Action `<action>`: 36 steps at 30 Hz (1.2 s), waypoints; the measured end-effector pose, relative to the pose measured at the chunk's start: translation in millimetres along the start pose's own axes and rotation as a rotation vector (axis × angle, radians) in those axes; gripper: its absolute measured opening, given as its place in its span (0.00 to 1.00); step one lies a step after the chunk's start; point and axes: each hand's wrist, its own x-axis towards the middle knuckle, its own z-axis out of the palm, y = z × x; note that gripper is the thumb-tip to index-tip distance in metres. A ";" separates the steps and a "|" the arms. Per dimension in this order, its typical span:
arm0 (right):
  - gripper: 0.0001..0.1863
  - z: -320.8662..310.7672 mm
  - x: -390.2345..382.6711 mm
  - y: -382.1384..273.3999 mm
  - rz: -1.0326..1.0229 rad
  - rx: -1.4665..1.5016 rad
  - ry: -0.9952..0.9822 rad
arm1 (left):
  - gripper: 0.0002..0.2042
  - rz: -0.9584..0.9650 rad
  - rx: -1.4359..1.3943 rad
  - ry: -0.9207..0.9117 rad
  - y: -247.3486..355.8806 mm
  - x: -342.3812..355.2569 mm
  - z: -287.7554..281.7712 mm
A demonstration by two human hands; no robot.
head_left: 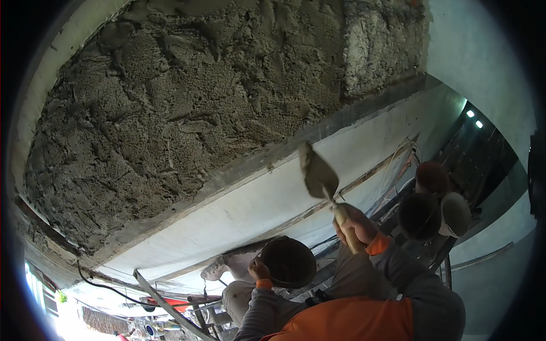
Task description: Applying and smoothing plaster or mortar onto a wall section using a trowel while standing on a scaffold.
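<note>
My right hand is closed round the pale handle of a pointed trowel. The trowel's blade, coated with grey mortar, points up and to the left, a little below the edge of the plastered area. My left hand grips the left rim of a dark round bucket held near my knees. What lies inside the bucket is too dark to make out. Above both hands spreads a wide patch of rough, wet-looking grey mortar, its surface ridged and uneven.
Several buckets stand together at the right, beside scaffold bars. A wooden strip runs slantwise below the white wall band. At lower left are a slanting metal bar, a black cable and a bright opening.
</note>
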 end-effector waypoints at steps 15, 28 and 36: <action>0.27 -72.9 150.5 11.0 -0.570 -0.866 0.890 | 0.15 0.083 0.118 -0.061 9.8 -7.3 12.5; 0.17 -48.3 253.7 -44.4 -0.617 0.002 0.819 | 0.15 0.176 0.093 -0.041 25.5 -25.1 4.2; 0.15 54.4 252.8 -65.7 -0.742 0.209 0.554 | 0.15 0.230 0.090 -0.033 8.7 -16.7 3.2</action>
